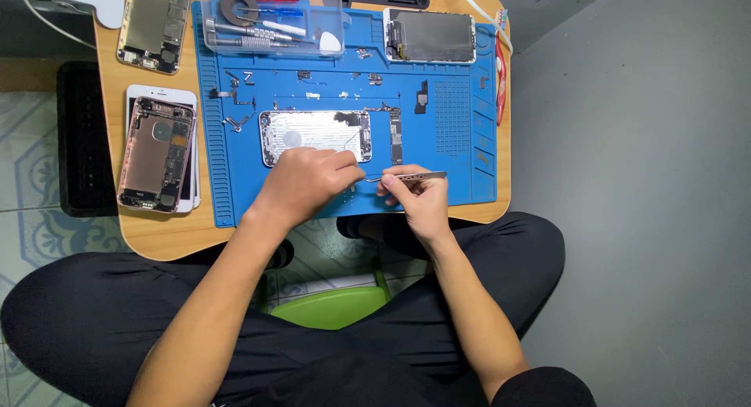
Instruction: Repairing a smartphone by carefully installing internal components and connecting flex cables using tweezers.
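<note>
Loose parts (235, 102) and tool tray (274, 19) flank phone shell (315, 135).

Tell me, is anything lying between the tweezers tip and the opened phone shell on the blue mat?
Nothing visible: the silver metal tweezers in the right hand point across bare blue mat toward the left hand beside the opened silver phone shell.
</note>
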